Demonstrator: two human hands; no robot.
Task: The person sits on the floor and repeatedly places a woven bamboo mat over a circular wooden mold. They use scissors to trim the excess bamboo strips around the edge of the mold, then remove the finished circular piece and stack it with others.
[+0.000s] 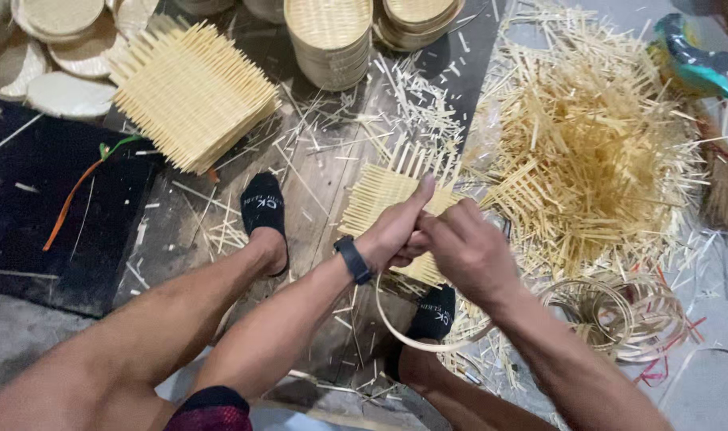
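The wooden floor (324,172) carries everything here, scattered all over with short bamboo offcuts. The largest heap is the loose pile of bamboo splints (595,136) at the right, lying within reach of the right arm, apparently as a stock to draw from. At upper left a finished woven bamboo mat (190,94) with bristling strip ends lies flat, set apart from the working spot, and above it rows of shallow woven bamboo trays (60,48) and a stack of round baskets (329,40) stand along the top edge, well away from the hands. At lower right a bundle of coiled bamboo hoops (611,311) rests just beside the right forearm. The person sits with both feet in black slippers (264,209) planted on the floor, knees spread, so that the work sits between the legs. That work is a small woven bamboo panel (380,195), held up off the floor directly behind and between the two hands. The left hand (392,235), a black watch (353,259) on its wrist, is closed on the panel's near edge with the thumb raised along the weave; the right hand (468,251) is closed tight against it, its grip pinching the same edge together with a thin curved bamboo strip (416,339) that loops down below the hands.
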